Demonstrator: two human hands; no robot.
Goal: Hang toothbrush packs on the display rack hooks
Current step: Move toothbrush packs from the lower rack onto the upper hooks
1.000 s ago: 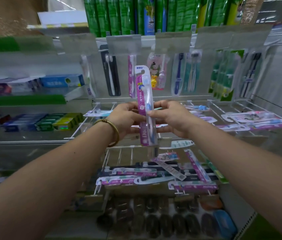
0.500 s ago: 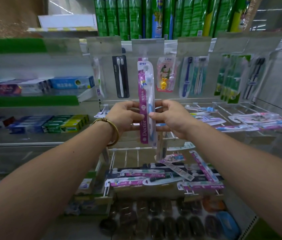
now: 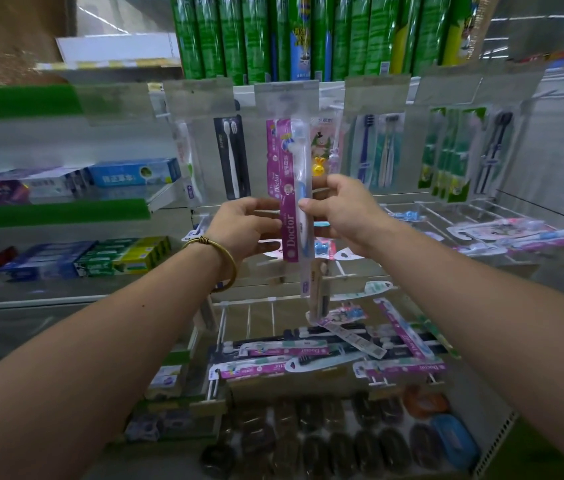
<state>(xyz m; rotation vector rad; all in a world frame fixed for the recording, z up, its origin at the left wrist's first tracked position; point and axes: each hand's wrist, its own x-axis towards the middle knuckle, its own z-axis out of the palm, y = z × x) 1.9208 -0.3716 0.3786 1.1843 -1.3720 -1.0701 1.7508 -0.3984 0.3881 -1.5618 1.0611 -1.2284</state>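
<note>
View from a head camera looking forward and down at a shop's toothbrush display. Two bare forearms reach in from the bottom corners.

Both hands hold one long, narrow toothbrush pack, which has glossy magenta card printed "Doctor" and a clear moulded blister over a white and blue brush. The left hand, with a thin brass bangle on its wrist, pinches the pack's left edge with curled fingers. The right hand pinches the right edge between thumb and forefinger. The pack stands upright at the middle of the top row, its top end meeting a frosted clear plastic label flap. That flap hides the hook, so whether the pack is hung cannot be told.

Just beside it hang a black pack with two white brushes on the left and a children's pack with a yellow bunny on the right. Green packs hang farther right. Below, a white wire shelf carries flat packs. Lower down, more magenta and black packs lie in a loose heap, above dark oval cases. Boxed toothpaste fills the left shelves. Tall shiny green cans stand on top.
</note>
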